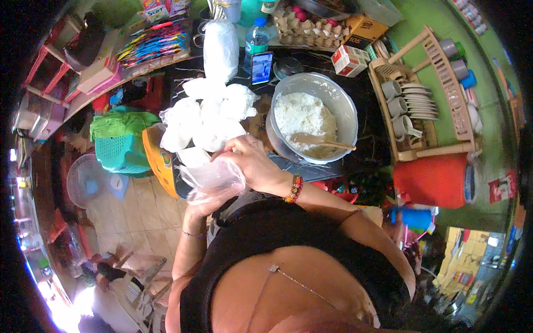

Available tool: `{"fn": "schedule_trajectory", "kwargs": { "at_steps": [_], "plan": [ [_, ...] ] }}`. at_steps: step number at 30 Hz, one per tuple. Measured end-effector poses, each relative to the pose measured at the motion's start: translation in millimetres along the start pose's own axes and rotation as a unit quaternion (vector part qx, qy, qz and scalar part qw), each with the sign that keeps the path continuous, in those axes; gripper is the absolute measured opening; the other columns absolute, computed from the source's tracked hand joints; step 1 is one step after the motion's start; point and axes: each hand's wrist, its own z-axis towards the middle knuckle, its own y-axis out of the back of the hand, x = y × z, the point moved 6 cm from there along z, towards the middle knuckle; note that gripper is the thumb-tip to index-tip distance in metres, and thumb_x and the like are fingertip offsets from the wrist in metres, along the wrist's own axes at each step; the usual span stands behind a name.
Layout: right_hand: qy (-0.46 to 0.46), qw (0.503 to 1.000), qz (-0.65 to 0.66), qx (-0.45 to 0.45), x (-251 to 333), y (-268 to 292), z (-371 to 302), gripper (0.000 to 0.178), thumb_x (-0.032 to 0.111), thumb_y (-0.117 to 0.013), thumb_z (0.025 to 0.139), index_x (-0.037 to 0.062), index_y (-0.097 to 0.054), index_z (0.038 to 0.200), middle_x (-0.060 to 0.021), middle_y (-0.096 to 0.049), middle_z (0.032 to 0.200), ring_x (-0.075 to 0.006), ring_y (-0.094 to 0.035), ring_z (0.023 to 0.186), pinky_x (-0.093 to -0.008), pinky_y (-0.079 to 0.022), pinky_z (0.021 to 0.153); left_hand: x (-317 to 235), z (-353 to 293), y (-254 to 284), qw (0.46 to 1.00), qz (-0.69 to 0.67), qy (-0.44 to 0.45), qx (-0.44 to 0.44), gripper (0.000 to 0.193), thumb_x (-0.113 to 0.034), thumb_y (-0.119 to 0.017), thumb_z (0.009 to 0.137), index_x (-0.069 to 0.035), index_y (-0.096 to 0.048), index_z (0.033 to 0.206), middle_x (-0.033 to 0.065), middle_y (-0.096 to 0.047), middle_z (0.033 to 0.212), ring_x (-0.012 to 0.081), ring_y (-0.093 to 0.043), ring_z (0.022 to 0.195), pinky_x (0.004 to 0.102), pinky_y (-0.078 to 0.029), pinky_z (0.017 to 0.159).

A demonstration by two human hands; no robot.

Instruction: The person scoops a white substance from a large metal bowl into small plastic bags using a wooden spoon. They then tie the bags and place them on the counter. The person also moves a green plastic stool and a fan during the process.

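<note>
A clear thin plastic bag (pixel 214 182) is stretched between my two hands, just in front of my body. My right hand (pixel 252 166) has its fingers curled on the bag's upper edge. Below and behind the film is my left hand (pixel 202 207), closed on the bag with its fingers partly covered. Just beyond lie several filled white plastic bags (pixel 205 119) in a heap. To the right stands a large grey pot (pixel 347 105) holding white powder (pixel 300 114) that looks like flour. A wooden spoon (pixel 327 143) rests in the powder.
Behind the heap stand a tall roll of plastic bags (pixel 221 53), a water bottle (pixel 256 41) and an upright phone (pixel 261 68). Egg trays (pixel 311 33) are at the back. A dish rack (pixel 438 83) with cups and plates stands right, above a red bucket (pixel 430 180). A green basket (pixel 119 152) is left.
</note>
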Motion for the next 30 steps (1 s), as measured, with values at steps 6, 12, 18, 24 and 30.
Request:
{"fn": "schedule_trajectory", "kwargs": {
  "at_steps": [6,12,18,24,30],
  "plan": [
    [-0.125,0.968,-0.106,0.188,-63.2,-61.0,-43.4,0.044,0.014,-0.056,0.087,0.0086,-0.048,0.129,-0.0156,-0.045,0.121,-0.033,-0.041,0.114,-0.0459,-0.034,0.094,82.3,24.4,-3.2,0.955,-0.24,0.14,-0.103,0.033,-0.016,-0.058,0.091,-0.004,-0.05,0.121,0.0055,-0.058,0.112,0.0181,-0.057,0.102,0.0358,-0.049,0.088],
    [-0.166,0.97,0.147,0.104,-76.6,-49.4,-46.5,0.039,0.023,-0.065,0.086,0.0027,-0.059,0.119,-0.0137,-0.058,0.096,-0.0234,-0.057,0.085,-0.0333,-0.046,0.074,72.9,13.0,-9.9,0.962,-0.221,0.075,-0.138,0.03,-0.002,-0.054,0.084,0.005,-0.053,0.113,0.0129,-0.06,0.111,0.023,-0.06,0.102,0.0387,-0.049,0.09],
    [-0.211,0.934,0.288,0.0,-70.0,-48.7,-49.8,0.022,0.015,-0.067,0.083,0.0026,-0.069,0.101,-0.0153,-0.069,0.094,-0.0208,-0.067,0.082,-0.0285,-0.052,0.073,49.0,5.8,-17.9,0.966,-0.177,0.082,-0.17,0.023,-0.006,-0.059,0.088,0.004,-0.058,0.109,0.0115,-0.063,0.104,0.0183,-0.063,0.092,0.0303,-0.052,0.083],
    [-0.347,0.766,0.54,-0.023,-104.7,-70.8,-72.7,0.019,0.007,-0.059,0.089,0.005,-0.065,0.107,-0.0062,-0.065,0.094,-0.0143,-0.062,0.083,-0.0286,-0.052,0.074,60.3,2.8,5.9,0.962,-0.105,0.073,-0.242,0.019,-0.003,-0.066,0.084,0.002,-0.062,0.102,0.0075,-0.066,0.092,0.0142,-0.063,0.081,0.0279,-0.053,0.065],
    [-0.419,0.534,0.728,-0.094,-116.5,-85.3,-84.4,0.012,0.017,-0.054,0.095,0.0081,-0.055,0.102,-0.003,-0.058,0.092,-0.0132,-0.058,0.081,-0.0299,-0.051,0.066,90.4,-0.5,26.4,0.959,-0.136,0.121,-0.216,0.017,-0.008,-0.054,0.092,0.0,-0.059,0.106,0.0101,-0.065,0.1,0.0176,-0.064,0.088,0.0296,-0.054,0.074]
  ]
}}
